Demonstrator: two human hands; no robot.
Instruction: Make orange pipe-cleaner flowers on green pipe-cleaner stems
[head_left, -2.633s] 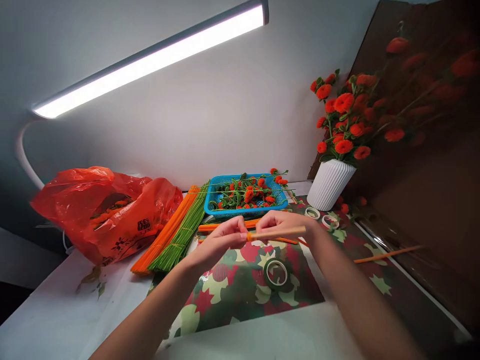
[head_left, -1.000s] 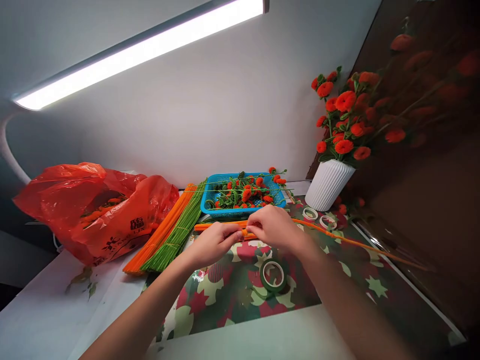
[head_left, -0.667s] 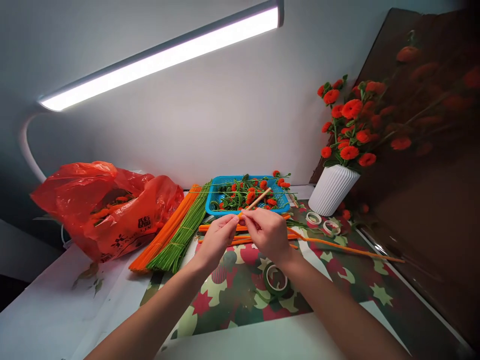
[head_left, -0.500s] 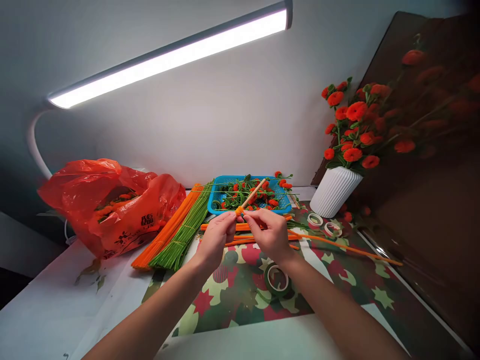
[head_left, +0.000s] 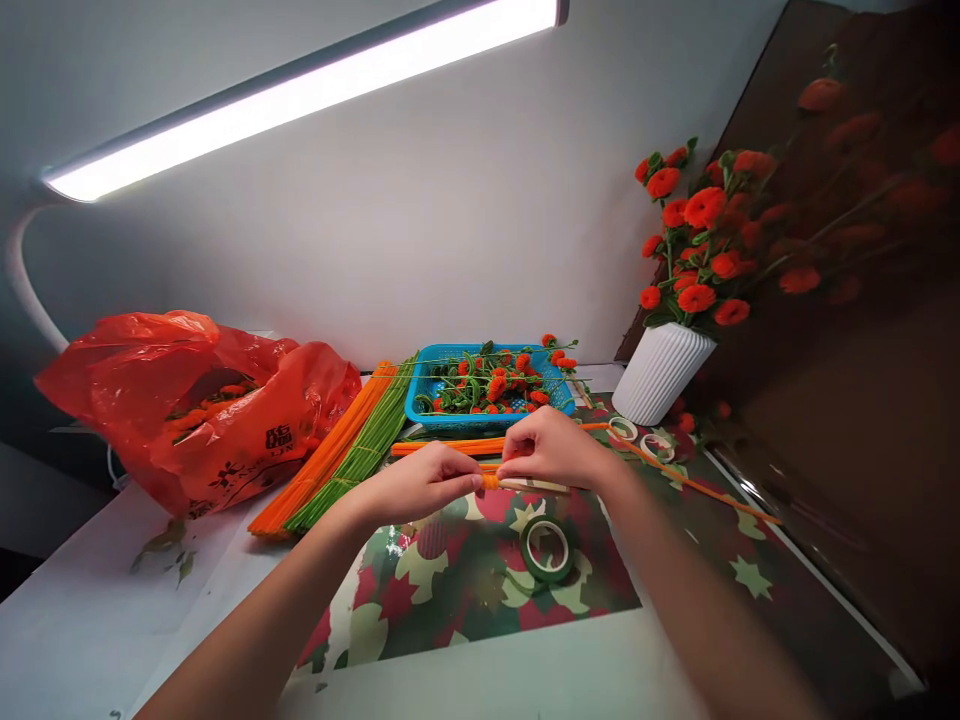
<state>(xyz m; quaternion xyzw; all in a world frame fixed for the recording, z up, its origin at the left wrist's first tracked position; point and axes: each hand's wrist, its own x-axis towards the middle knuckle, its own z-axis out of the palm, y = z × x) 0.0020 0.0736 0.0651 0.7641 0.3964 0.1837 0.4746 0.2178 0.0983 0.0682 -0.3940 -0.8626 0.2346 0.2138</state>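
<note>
My left hand [head_left: 429, 482] is closed, thumb and fingers pinching the left end of a thin wooden stick [head_left: 538, 486]. The stick lies almost level, pointing right. A small orange coil of pipe cleaner [head_left: 490, 482] sits round it between my two hands. My right hand [head_left: 556, 450] is closed too, its fingertips pinched at the coil's right side. From behind that hand a long orange pipe cleaner [head_left: 697, 483] runs out to the right. Just beyond my hands lie loose orange pipe cleaners [head_left: 442, 447]. A roll of green tape [head_left: 547, 550] rests below my right hand.
A blue basket [head_left: 415, 412] of pipe-cleaner flowers stands behind. Orange [head_left: 330, 445] and green bundles [head_left: 352, 450] and a red plastic bag [head_left: 202, 420] are left. Right stand a white vase [head_left: 660, 375] of orange flowers and tape rolls [head_left: 657, 447]. A lamp [head_left: 315, 90] hangs overhead.
The stick has swung from pointing up and right to lying nearly level. My right hand has risen over it, and my left hand has turned more sideways. The view has shifted slightly.
</note>
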